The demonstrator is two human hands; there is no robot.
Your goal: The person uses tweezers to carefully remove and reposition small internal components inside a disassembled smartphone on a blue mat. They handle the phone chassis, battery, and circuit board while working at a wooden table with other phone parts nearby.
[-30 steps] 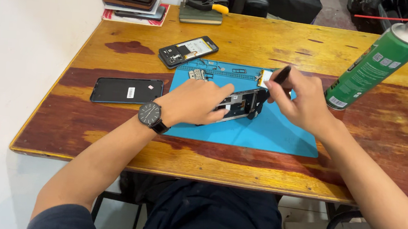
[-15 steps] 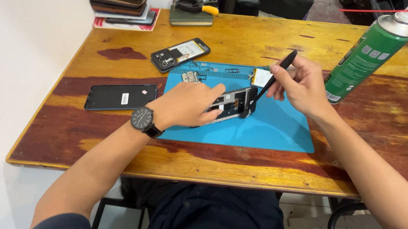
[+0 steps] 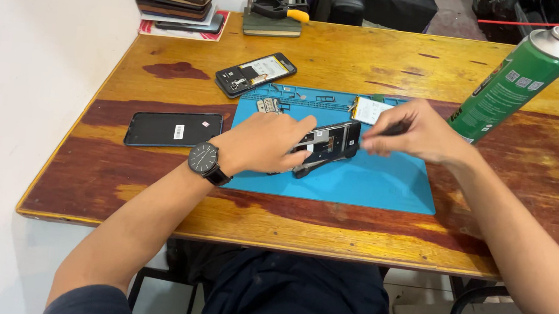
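While left hand pins opened black phone on blue mat, right hand pinches thin dark tool.

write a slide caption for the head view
Left hand steadies an opened black phone on a blue mat; right hand holds a thin dark tool.
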